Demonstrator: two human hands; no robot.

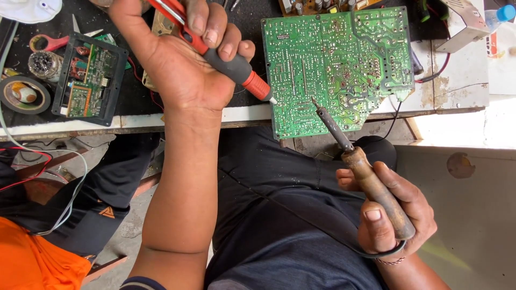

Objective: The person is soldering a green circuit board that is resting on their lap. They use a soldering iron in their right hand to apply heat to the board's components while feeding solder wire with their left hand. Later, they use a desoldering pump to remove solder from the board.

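A green circuit board (338, 64) lies solder side up on the bench, its lower edge hanging over the table edge. My left hand (177, 59) grips a red and grey desoldering pump (231, 62); the pump's white tip touches the board's left edge. Lower right, over my lap, my right hand (389, 209) holds a soldering iron (371, 182) by its worn wooden handle. The iron's metal tip points up and left and rests on the board's lower left part, close to the pump's tip. A black cord loops under my right hand.
A small board in a black frame (88, 80), a tape roll (24, 95) and red-handled scissors (45, 42) lie at the left. A white metal box (467, 24) and a blue-capped bottle (502, 13) sit top right. A person in orange (32, 258) is bottom left, beside red and white wires (32, 161).
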